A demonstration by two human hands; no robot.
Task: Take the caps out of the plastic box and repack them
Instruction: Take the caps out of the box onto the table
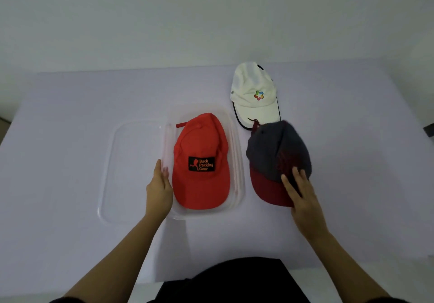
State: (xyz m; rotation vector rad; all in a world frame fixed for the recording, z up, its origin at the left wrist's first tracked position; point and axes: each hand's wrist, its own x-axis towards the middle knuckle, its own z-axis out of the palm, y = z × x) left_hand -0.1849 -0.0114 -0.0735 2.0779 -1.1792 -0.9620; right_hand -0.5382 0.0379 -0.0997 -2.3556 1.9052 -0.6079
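Note:
A red cap (200, 161) with a black patch lies inside the clear plastic box (237, 161) at the table's middle. My left hand (159, 187) rests flat against the box's left wall, fingers straight. To the right of the box, a grey cap with a dark red brim (274, 152) sits on the table; my right hand (300, 192) grips its brim, fingers on top. A white cap (253, 95) with a coloured logo lies behind it, its brim partly under the grey cap.
The clear lid (131, 173) of the box lies flat on the table just left of the box. The table (70, 114) is covered in pale cloth and ends at a white wall behind. A dark object shows at the right edge.

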